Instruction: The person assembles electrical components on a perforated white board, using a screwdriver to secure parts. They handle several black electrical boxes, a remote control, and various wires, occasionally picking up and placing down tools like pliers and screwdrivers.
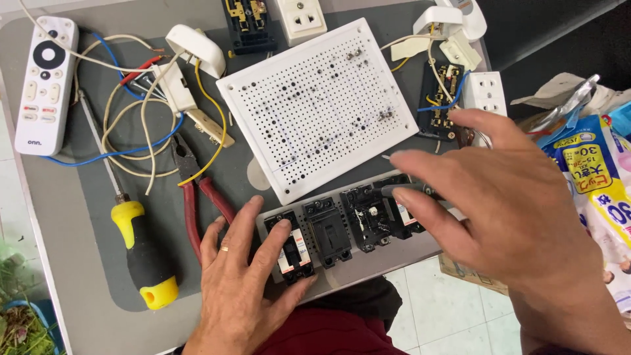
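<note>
My left hand (246, 276) lies flat on the near end of a grey panel (407, 253) that carries several black circuit breakers (328, 231). Its fingers press on the leftmost breaker (294, 253). My right hand (506, 197) hovers over the panel's right end and holds a thin dark tool (407, 189), a small screwdriver or tester, with its tip pointing left above the right breakers. A white perforated board (315, 105) lies just beyond the panel.
Red-handled pliers (194, 197) and a yellow-and-black screwdriver (141, 253) lie left of my left hand. A white remote (46, 82), loose wires (135, 125), white sockets (301, 20) and plug parts sit further back. Printed packets (598, 177) lie to the right.
</note>
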